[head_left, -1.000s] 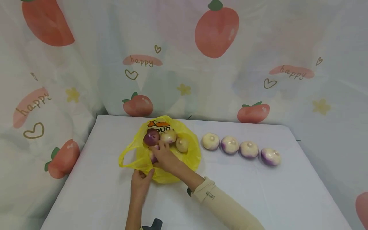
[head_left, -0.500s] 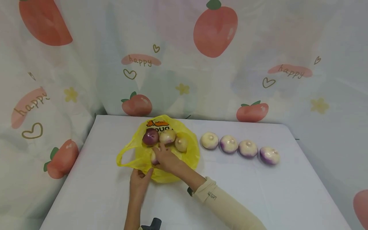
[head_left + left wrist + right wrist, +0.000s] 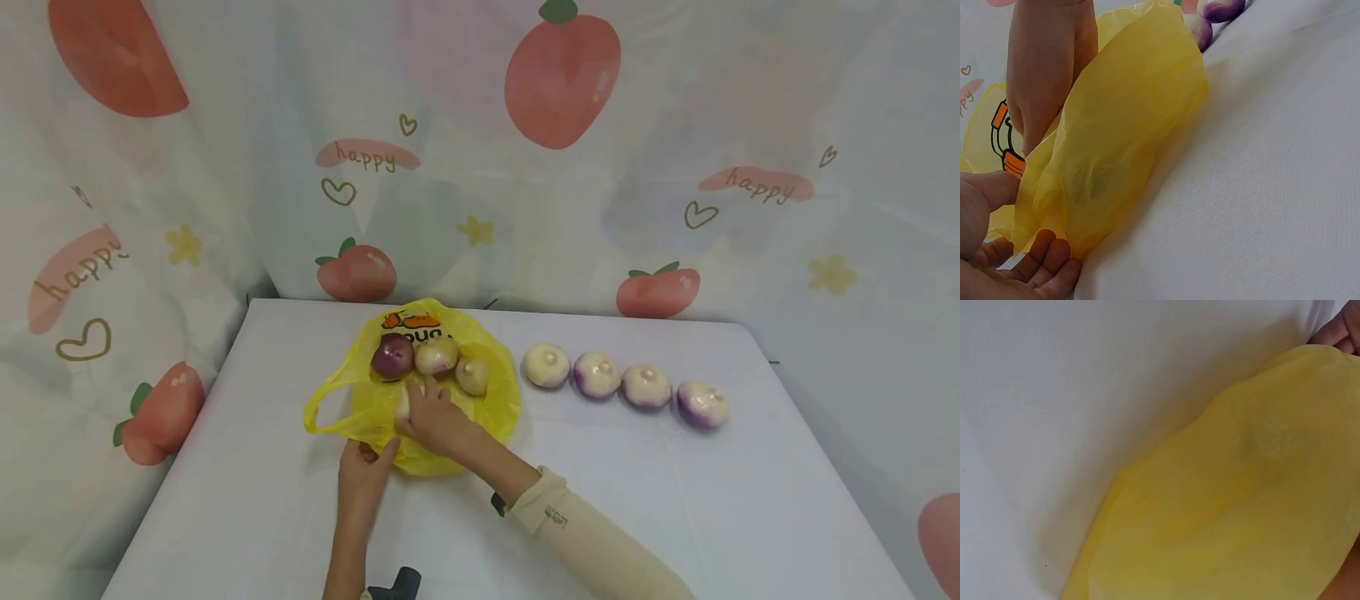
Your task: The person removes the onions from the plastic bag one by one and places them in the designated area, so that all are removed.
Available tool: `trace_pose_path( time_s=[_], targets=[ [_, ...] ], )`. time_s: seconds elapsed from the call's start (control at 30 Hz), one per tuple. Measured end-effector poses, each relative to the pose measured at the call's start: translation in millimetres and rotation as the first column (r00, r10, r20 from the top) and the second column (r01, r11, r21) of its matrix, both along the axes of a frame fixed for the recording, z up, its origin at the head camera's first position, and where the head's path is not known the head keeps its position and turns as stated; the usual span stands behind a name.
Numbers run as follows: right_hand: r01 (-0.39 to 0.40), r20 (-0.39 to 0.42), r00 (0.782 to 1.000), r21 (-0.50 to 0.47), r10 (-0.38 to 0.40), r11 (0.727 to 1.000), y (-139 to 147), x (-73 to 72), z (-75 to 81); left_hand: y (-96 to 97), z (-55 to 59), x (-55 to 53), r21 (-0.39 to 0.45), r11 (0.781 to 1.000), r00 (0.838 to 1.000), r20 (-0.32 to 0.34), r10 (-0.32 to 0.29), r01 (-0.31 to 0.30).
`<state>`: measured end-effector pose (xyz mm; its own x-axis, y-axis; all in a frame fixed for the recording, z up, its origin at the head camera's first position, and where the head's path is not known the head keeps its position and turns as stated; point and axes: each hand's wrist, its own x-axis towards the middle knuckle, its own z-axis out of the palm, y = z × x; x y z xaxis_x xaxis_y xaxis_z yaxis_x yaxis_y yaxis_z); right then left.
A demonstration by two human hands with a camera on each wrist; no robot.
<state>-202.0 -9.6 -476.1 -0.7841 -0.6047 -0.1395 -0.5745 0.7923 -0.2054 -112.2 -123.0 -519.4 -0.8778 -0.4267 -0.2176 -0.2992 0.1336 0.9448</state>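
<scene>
A yellow plastic bag [image 3: 495,408] lies spread with its mouth gaping on the white table. My left hand [image 3: 365,471] pinches its near edge between thumb and fingers; the left wrist view shows the thin film between those fingers [image 3: 1054,259]. Inside the mouth, my right hand [image 3: 435,421] grips a pale onion [image 3: 402,406], mostly covered by the fingers. Just beyond it in the bag sit a dark purple onion [image 3: 393,357], a white-and-purple onion [image 3: 437,356] and a smaller pale onion [image 3: 472,376]. In the right wrist view the bag [image 3: 1222,500] hides the right fingers.
Right of the bag, a slanting row of white-and-purple onions begins with one onion [image 3: 546,366] near the bag and ends at another onion [image 3: 702,405]. A bag handle loop [image 3: 313,412] sticks out left. Behind the table [image 3: 637,492] hangs a printed curtain [image 3: 570,233].
My right hand has shifted slightly within the bag, its fingers turning and covering more of the gripped onion. The left hand stays on the bag's edge. The row of onions is unchanged.
</scene>
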Motion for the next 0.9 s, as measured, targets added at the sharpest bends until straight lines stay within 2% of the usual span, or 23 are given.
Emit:
trace_pose_path(
  time_s=[0.13, 0.27, 0.43, 0.67, 0.8, 0.9],
  targets=[
    [0.018, 0.029, 0.999, 0.032, -0.019, 0.999, 2.9, 0.0, 2.8, 0.0, -1.0, -0.2, 0.003, 1.000, 1.000, 0.001, 0.004, -0.004],
    [-0.003, 0.051, 0.999, 0.041, 0.001, 0.999, 6.4, -1.4, 5.1, -0.2, -2.4, -0.3, 0.005, 1.000, 1.000, 0.000, 0.008, -0.008],
    [0.023, 0.067, 0.998, -0.026, -0.021, 0.999, 10.5, -0.7, 4.0, 0.3, -2.7, -0.5, 0.004, 1.000, 1.000, -0.002, 0.001, -0.001],
    [0.142, 0.130, 0.983, -0.113, -0.127, 0.983, 12.0, 2.3, 4.3, 1.6, -2.5, -0.3, 0.005, 1.000, 1.000, -0.001, 0.000, 0.000],
    [0.155, 0.138, 0.981, -0.126, -0.138, 0.980, 12.7, 5.0, 5.2, 0.9, -3.0, -0.2, 0.002, 1.000, 1.000, 0.005, -0.001, 0.001],
    [0.139, 0.114, 0.986, -0.150, -0.123, 0.979, 14.3, 6.0, 4.2, -0.4, -3.5, 0.2, -0.003, 1.000, 1.000, 0.012, 0.001, -0.001]
  ],
)
